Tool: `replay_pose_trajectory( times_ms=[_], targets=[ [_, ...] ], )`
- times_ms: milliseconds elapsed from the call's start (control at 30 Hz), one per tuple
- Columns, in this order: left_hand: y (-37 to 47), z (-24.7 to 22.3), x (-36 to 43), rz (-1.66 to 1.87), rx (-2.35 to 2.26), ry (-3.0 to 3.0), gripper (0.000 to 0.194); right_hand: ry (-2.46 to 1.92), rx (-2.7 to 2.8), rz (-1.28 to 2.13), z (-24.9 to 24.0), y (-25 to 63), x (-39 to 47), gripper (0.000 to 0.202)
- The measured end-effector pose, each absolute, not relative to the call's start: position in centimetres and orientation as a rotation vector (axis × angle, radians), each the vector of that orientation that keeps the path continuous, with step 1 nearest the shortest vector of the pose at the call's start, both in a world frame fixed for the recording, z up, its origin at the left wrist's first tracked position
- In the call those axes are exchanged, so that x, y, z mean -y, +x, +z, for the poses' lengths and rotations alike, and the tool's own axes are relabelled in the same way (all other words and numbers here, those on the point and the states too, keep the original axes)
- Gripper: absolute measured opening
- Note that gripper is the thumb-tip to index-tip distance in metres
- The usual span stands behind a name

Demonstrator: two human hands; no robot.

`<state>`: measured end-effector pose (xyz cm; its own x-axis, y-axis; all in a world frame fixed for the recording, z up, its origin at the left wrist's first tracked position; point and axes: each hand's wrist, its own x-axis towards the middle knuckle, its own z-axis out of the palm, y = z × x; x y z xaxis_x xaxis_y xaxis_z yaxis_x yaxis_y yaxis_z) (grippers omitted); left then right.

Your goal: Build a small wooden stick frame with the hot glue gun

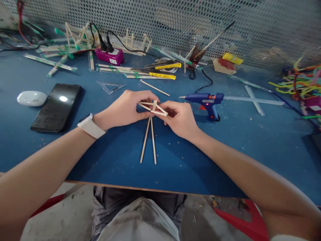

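Both my hands (pixel 126 108) (pixel 182 117) pinch the stick frame (pixel 159 113); it looks light and brittle, best gripped gently near its joints.

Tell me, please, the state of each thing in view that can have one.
Hot glue gun: lying on its side, red light lit.
Smartphone: lying flat, screen dark.
Purple power socket: two black plugs inserted.
Wooden stick frame: held by left hand and right hand.
White wristband: worn, fastened.
Utility knives: lying down, blade state unclear.
Set square: lying flat.
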<state>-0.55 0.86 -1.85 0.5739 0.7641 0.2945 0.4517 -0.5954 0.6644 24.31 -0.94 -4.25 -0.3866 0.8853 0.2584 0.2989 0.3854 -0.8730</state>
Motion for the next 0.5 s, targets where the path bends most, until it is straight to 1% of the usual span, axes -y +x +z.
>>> replay_pose_trajectory(
  times_ms=[167, 333, 400, 500],
  targets=[
    [-0.4, -2.0, -0.8, 0.812, -0.941, 2.245, 0.028, -0.967, 1.825, 1.026, -4.2, 24.4, 1.0, 0.053],
    [-0.2, -1.8, -0.7, 0.809, -0.928, 2.207, 0.02, -0.957, 1.827, 0.937, -4.5, 24.1, 0.9, 0.049],
    [-0.2, -1.8, -0.7, 0.803, -0.934, 2.203, 0.019, -0.947, 1.845, 0.837, -4.4, 24.0, 1.2, 0.044],
    [-0.2, -1.8, -0.8, 0.8, -0.939, 2.212, 0.02, -0.975, 1.859, 0.518, -3.4, 25.0, 2.6, 0.026]
  ],
)
